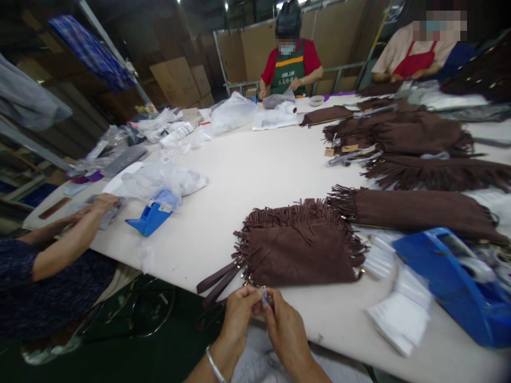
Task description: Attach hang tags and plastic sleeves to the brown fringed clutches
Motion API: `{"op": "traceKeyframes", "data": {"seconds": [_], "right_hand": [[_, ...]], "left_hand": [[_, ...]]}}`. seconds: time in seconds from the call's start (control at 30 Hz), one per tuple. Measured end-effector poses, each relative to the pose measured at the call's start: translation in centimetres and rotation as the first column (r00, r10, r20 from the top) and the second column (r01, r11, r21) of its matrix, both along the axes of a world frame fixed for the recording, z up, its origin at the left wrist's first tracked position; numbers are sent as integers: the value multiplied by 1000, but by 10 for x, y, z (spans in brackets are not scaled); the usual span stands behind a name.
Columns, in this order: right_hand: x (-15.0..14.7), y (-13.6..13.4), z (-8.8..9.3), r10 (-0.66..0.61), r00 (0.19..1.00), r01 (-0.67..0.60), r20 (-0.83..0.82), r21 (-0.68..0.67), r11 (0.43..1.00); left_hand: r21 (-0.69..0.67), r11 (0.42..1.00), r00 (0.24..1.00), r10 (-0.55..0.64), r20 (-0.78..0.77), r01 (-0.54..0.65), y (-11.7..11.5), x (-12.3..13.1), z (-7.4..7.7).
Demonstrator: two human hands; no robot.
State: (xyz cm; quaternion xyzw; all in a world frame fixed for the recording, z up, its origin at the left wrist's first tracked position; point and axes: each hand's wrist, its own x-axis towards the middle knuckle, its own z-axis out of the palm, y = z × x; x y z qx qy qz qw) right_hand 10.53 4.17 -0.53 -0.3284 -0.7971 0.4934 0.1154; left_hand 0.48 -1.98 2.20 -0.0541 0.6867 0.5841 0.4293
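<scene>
A dark brown fringed bag (pixel 301 252) lies at the table's near edge. Its wrist strap (pixel 217 279) hangs out to the left, and gold-coloured metal fittings show at its lower corners. My left hand (pixel 238 311), with a silver bangle on the wrist, is closed in a pinch just below the bag's lower left corner. Close against it, my right hand (pixel 285 322) is pinched too, with a small greyish bit showing at the fingertips. What this bit is I cannot make out, nor whether it is joined to the bag.
On the right are a blue tape dispenser (pixel 451 282), white sheets (pixel 401 314) and more brown fringed bags (pixel 419 210). A smaller blue dispenser (pixel 151 215) stands left beside clear plastic bags (pixel 163 178). A co-worker's arms (pixel 75 229) reach in at left; two people work across the table (pixel 255 175).
</scene>
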Motion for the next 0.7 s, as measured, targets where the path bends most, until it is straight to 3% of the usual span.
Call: {"op": "traceKeyframes", "data": {"seconds": [0.13, 0.23, 0.33, 0.5, 0.6, 0.7], "right_hand": [[1, 5, -4, 71, 997, -74, -30, -116, 990], [2, 9, -5, 53, 994, -77, -97, -258, 963], [2, 9, -8, -4, 988, -64, -156, -430, 901], [-1, 5, -17, -148, 955, -64, -257, -665, 744], [-1, 3, -21, -210, 936, -71, -283, -735, 675], [-1, 2, -20, -230, 926, -79, -298, -751, 656]], "left_hand": [[16, 1000, 995, -15, 94, 14, -5, -2, -3], [71, 997, 988, -46, 150, 35, -6, -2, -7], [73, 996, 990, -61, 125, 52, -4, -1, -7], [54, 995, 997, -80, 25, 78, 0, 0, -6], [40, 993, 994, -106, -17, 107, 1, -1, -6], [31, 992, 991, -122, -62, 124, 1, -4, -4]]}}
